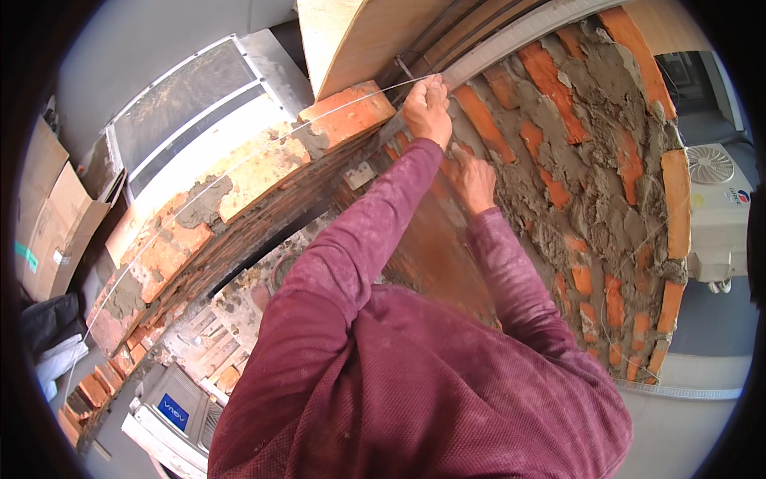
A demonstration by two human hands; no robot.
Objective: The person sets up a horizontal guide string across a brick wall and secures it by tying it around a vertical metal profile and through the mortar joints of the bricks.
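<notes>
My left hand (428, 112) is closed in a pinch on a thin white string (359, 97). It is beside the end of a pale metal rail (487, 60), at the corner of the brickwork. From there the string stretches left and toward me along the top of a low brick wall (263, 172) with patches of grey mortar (203, 203). A little lower and to the right is my right hand (472, 180), close to the mortar-smeared brick wall (590, 152). Its fingers look curled; whatever they hold, if anything, is hidden.
Plywood sheets (375, 40) rise behind the corner. A framed screen panel (191, 104) and cardboard boxes (60, 215) are on the left. A grey boxed appliance (171, 407) sits at lower left, near loose bricks (94, 387). An outdoor fan unit (718, 207) stands right.
</notes>
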